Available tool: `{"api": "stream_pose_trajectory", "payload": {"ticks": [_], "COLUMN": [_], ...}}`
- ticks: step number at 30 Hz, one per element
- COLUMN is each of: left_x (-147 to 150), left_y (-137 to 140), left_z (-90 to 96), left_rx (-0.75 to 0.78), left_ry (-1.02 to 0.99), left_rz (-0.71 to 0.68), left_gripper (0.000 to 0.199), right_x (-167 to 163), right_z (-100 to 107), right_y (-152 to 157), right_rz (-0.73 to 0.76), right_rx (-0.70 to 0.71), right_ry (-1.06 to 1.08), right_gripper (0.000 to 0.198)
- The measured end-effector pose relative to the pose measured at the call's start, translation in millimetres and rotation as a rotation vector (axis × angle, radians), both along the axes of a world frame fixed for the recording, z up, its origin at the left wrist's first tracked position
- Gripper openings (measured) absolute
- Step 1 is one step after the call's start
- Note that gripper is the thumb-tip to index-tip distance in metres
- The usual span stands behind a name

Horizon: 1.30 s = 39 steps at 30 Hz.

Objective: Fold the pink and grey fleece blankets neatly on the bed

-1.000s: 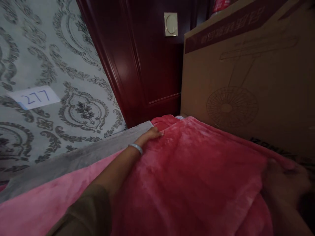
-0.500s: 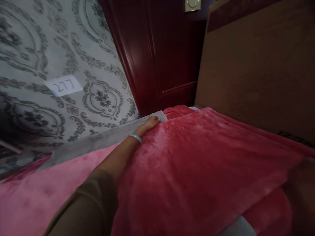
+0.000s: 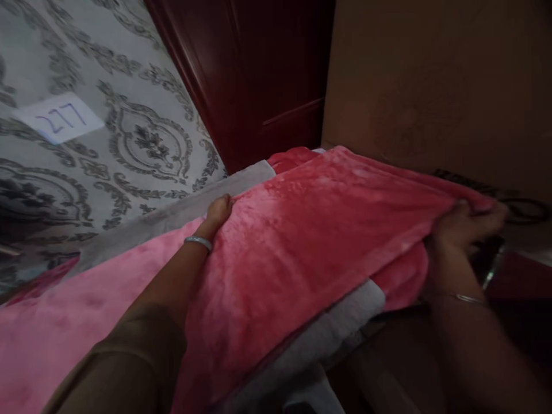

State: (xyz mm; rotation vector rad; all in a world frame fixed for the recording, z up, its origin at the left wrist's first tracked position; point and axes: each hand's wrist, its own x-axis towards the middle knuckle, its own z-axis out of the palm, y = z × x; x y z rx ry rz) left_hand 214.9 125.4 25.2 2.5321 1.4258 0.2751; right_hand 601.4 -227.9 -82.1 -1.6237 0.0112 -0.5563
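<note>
A red-pink plush blanket (image 3: 310,230) stretches between my two hands over a grey padded surface (image 3: 353,307). My left hand (image 3: 219,211), with a pale bangle at its wrist, is closed on the blanket's far left edge. At the right, my right hand (image 3: 463,227) grips the blanket's right end, its fingers partly blurred. Lighter pink cloth (image 3: 99,293) lies under my left forearm. Folds of red plush (image 3: 405,276) hang below the blanket near my right hand.
A large cardboard box (image 3: 431,86) stands behind on the right, beside a dark red panelled door (image 3: 267,69). Patterned wallpaper (image 3: 150,138) bears a paper (image 3: 60,118) marked 277. A dark looped cord (image 3: 528,210) lies beyond my right hand.
My left hand has moved left and nearer along the blanket's edge. My right hand has come into view holding the right end, and the blanket is drawn tauter. The view has shifted.
</note>
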Motion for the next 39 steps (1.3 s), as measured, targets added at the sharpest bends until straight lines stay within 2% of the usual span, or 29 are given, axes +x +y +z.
{"api": "stream_pose_trajectory", "payload": {"ticks": [3, 7, 9, 11, 13, 16, 18, 23, 26, 29, 34, 39], "left_x": [-3, 2, 10, 18, 25, 36, 45, 72, 91, 112, 139, 149], "left_y": [-9, -38, -62, -84, -98, -98, -88, -58, -39, -25, -20, -3], "left_z": [3.2, 10.2, 8.6, 1.6, -8.5, -18.3, -15.3, 13.9, 24.8, 24.4, 14.6, 14.2], "left_rx": [0.121, 0.264, 0.287, 0.295, 0.280, 0.243, 0.234, 0.253, 0.263, 0.239, 0.234, 0.364], "left_ry": [-0.006, -0.064, -0.063, -0.024, 0.029, 0.031, 0.011, 0.090, 0.133, 0.181, 0.255, 0.199], "left_rz": [-0.052, -0.207, -0.368, -0.586, -0.705, -0.624, -0.545, -0.241, -0.144, -0.102, -0.113, -0.116], "left_gripper": [0.036, 0.036, 0.039, 0.044, 0.049, 0.048, 0.046, 0.042, 0.039, 0.040, 0.046, 0.047], "right_x": [-7, -13, -15, -16, -18, -21, -22, -25, -24, -20, -11, -3], "right_z": [13, 26, 29, 31, 32, 32, 32, 31, 26, 21, 15, 7], "right_y": [4, 8, 8, 9, 9, 10, 11, 13, 16, 18, 15, 15], "right_rz": [-0.065, -0.034, -0.021, -0.021, -0.031, -0.040, -0.040, -0.045, -0.040, -0.053, -0.055, -0.097], "right_rx": [0.017, -0.002, -0.001, 0.003, 0.008, 0.015, 0.014, 0.035, 0.073, 0.090, 0.072, 0.023], "right_ry": [0.077, 0.070, 0.085, 0.096, 0.092, 0.094, 0.104, 0.124, 0.096, 0.064, 0.020, -0.040], "right_gripper": [0.032, 0.032, 0.032, 0.032, 0.028, 0.021, 0.017, 0.017, 0.018, 0.018, 0.017, 0.017]}}
